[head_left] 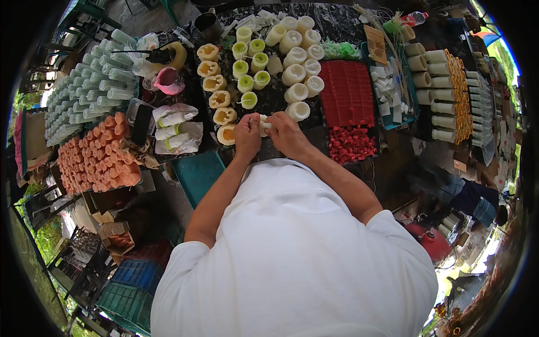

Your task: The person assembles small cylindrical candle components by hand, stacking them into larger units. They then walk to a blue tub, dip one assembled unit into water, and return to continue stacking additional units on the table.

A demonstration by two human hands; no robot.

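Note:
At the table's near edge, my left hand (pixel 247 135) and my right hand (pixel 289 136) pinch a small whitish wax-like piece (pixel 263 126) between them. Fingers cover much of it, so its full shape is hidden. Just beyond stand rows of hollow wax cups. Those with pale yellow shells and orange insides (pixel 225 116) run down the left. Lime-green-filled cups (pixel 249 100) with white wicks occupy the middle. Cream-white cylinders (pixel 300 110) with hollow tops stand on the right.
Right of the cups lie a scored dark red slab (pixel 345 92), red cubes (pixel 351 146) and a tray of white squares (pixel 387 95). Leftward are a pink jug (pixel 168 81), orange wax pieces (pixel 101 151) and pale tubes (pixel 92 84). A teal tray (pixel 196 178) sits beside my left forearm.

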